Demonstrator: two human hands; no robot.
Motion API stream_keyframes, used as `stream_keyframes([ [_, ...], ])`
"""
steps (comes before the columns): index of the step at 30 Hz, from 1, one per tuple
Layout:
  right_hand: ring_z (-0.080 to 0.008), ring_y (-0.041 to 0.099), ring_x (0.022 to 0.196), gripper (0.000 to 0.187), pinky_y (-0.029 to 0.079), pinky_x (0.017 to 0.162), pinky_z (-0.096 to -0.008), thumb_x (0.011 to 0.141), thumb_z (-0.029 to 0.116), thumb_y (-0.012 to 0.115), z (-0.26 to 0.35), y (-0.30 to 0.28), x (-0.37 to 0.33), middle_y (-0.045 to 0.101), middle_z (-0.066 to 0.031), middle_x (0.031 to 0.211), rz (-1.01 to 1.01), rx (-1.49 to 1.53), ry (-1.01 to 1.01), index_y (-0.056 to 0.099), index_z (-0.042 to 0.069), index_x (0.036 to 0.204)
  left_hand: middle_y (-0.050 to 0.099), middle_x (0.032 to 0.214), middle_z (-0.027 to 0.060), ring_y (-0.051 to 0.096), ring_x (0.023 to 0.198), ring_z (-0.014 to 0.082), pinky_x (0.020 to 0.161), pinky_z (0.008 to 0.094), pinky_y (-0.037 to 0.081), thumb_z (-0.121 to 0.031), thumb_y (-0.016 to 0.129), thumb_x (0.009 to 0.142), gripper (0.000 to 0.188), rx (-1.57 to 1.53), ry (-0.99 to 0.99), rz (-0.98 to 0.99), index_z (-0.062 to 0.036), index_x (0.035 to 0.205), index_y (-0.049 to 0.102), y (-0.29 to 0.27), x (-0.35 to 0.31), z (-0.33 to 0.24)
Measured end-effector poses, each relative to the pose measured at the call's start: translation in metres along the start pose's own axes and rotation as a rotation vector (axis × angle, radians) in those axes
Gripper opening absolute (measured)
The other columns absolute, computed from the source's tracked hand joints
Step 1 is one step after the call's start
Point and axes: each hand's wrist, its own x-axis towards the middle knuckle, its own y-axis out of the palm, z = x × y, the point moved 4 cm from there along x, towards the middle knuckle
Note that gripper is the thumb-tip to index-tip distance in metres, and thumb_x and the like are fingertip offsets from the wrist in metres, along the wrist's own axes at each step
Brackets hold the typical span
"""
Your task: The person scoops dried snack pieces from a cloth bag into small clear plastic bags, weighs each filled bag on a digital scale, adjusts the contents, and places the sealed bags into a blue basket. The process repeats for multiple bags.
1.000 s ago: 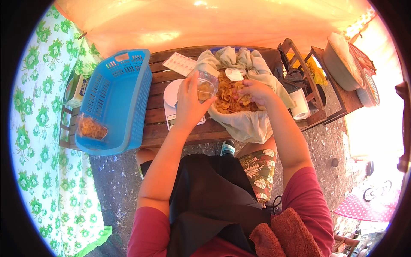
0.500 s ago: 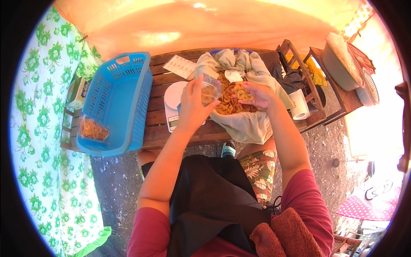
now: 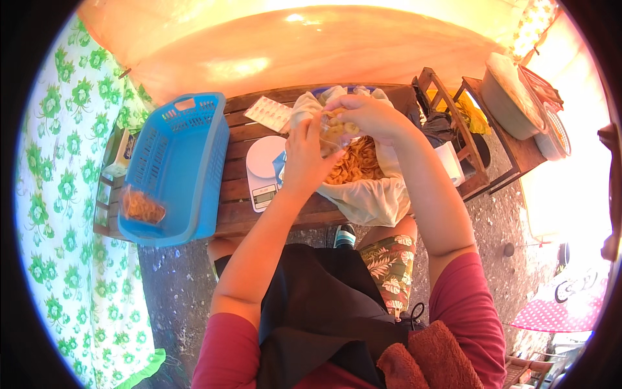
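Observation:
My left hand (image 3: pixel 303 155) is closed around a clear plastic bag (image 3: pixel 332 135), which stands over a cloth-lined container. My right hand (image 3: pixel 372 117) has its fingers at the bag's mouth, with some yellow-brown chips (image 3: pixel 343 127) between them and the bag. Part of this grip is hidden behind the hand. Below lies a heap of thin, curled chips (image 3: pixel 360 162) inside the pale cloth (image 3: pixel 366 202). Left of the container sits a white kitchen scale (image 3: pixel 262 159) with a small display, its plate bare.
A blue plastic basket (image 3: pixel 173 188) stands on the left, holding one filled bag of chips (image 3: pixel 142 206). Behind the scale a printed sheet (image 3: pixel 269 114) lies on the slatted wooden table (image 3: pixel 234 150). A white paper roll (image 3: pixel 449 162) and a wooden rack (image 3: pixel 476 144) are at the right.
My right hand has moved up and left with chips, from above the heap to the bag's mouth. My left hand still holds the bag. The view has shifted slightly.

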Motion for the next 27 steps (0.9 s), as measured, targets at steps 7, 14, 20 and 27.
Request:
stream_keyframes([
  [7, -0.0162, 0.056, 0.100, 0.025, 0.054, 0.085, -0.0312, 0.093, 0.008, 0.050, 0.013, 0.004, 0.003, 0.056, -0.0065, 0.106, -0.094, -0.027, -0.036, 0.060, 0.006, 0.116, 0.047, 0.121, 0.0199, 0.049, 0.110, 0.0384, 0.093, 0.0454, 0.042, -0.021, 0.084, 0.068, 0.085, -0.114, 0.041, -0.090, -0.0007, 0.138, 0.040, -0.002, 0.004, 0.005],
  [14, -0.0196, 0.065, 0.073, 0.029, 0.055, 0.066, -0.0322, 0.090, 0.009, 0.050, -0.057, -0.034, 0.009, 0.065, -0.0105, 0.086, -0.289, -0.164, 0.104, 0.058, 0.000, 0.116, 0.045, 0.122, 0.0194, 0.047, 0.113, 0.0363, 0.095, 0.0436, 0.042, -0.021, 0.083, 0.070, 0.087, -0.147, 0.004, -0.089, -0.0020, 0.141, 0.037, -0.011, 0.010, 0.012],
  [20, -0.0294, 0.068, 0.087, 0.071, 0.053, 0.076, -0.0350, 0.075, 0.063, 0.067, -0.161, 0.003, 0.003, 0.069, -0.0198, 0.098, 0.044, -0.901, 0.420, 0.067, -0.003, 0.100, 0.042, 0.127, 0.0176, 0.046, 0.118, 0.0331, 0.099, 0.0410, 0.041, -0.022, 0.082, 0.074, 0.088, -0.148, -0.016, -0.149, -0.0065, 0.145, 0.033, -0.022, 0.007, 0.017],
  [27, -0.0277, 0.068, 0.087, 0.077, 0.054, 0.072, -0.0364, 0.065, 0.046, 0.084, -0.176, 0.028, 0.039, 0.068, -0.0185, 0.104, -0.088, -0.704, 0.418, 0.059, -0.009, 0.112, 0.042, 0.128, 0.0182, 0.045, 0.120, 0.0334, 0.099, 0.0412, 0.041, -0.021, 0.082, 0.074, 0.088, -0.162, -0.007, -0.103, -0.0056, 0.145, 0.032, -0.012, 0.001, 0.012],
])
